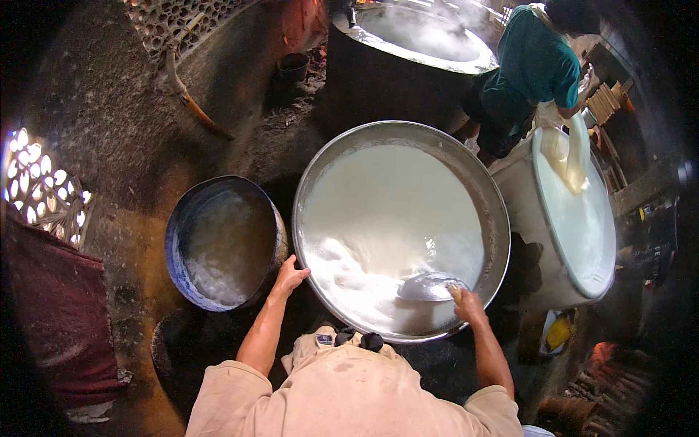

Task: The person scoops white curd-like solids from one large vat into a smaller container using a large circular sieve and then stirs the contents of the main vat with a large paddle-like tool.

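Holding the basin (pixel 496 218) by its rim with my left fingers (pixel 301 274), I have my right fingers (pixel 456 295) closed around a scoop (pixel 426 288) at the white liquid (pixel 386 197).

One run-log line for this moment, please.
left hand: on metal basin rim; right hand: holding metal scoop; basin: white liquid, foam; co-worker: beside pale tub

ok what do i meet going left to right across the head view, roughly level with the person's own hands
Red cloth, blue tub, left hand, scoop, right hand, white tub. The pan spans the scoop's place, so it is left out.
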Demonstrator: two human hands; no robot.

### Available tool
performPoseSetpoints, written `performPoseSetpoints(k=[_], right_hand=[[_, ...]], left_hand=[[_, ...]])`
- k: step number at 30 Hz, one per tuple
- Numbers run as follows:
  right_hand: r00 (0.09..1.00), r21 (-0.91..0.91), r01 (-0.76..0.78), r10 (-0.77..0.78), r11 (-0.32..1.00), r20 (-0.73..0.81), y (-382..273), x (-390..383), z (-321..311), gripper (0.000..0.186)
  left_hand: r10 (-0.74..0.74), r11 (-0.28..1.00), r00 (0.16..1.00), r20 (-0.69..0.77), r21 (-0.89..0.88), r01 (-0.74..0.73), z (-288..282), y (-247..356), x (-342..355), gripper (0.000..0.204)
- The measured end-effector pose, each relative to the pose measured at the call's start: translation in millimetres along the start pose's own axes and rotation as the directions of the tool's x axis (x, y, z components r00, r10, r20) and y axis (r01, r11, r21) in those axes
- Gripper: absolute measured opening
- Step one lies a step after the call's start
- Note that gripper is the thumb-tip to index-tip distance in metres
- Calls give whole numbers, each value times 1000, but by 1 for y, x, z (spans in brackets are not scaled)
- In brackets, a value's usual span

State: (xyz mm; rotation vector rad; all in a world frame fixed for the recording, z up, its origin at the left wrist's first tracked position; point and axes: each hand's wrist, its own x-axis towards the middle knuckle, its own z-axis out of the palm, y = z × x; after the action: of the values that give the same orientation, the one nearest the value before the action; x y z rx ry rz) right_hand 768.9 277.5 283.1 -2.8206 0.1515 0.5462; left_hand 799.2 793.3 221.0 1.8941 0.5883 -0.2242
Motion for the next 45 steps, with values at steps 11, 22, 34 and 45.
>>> performPoseSetpoints(k=[11, 22, 34, 45], right_hand=[[993, 307, 19, 17, 952, -116, 45, -31, -154, 40], [950, 527, -113, 248, 842, -192, 45, 85, -22, 22], [979, 633, -186, 196, 751, 56, -57, 36, 78, 31], [992, 609, -113, 53, 785, 115, -144, -21, 67, 45]], left_hand=[[-16, 993, 992, -126, 116, 30, 27, 16, -13, 62], [-3, 992, 994, -113, 124, 17, 28, 16, -11, 63], [-44, 993, 999, -11, 113, 45, 0, 11, -4, 72], [135, 990, 983, 125, 31, -140, -2, 19, -1, 58]])
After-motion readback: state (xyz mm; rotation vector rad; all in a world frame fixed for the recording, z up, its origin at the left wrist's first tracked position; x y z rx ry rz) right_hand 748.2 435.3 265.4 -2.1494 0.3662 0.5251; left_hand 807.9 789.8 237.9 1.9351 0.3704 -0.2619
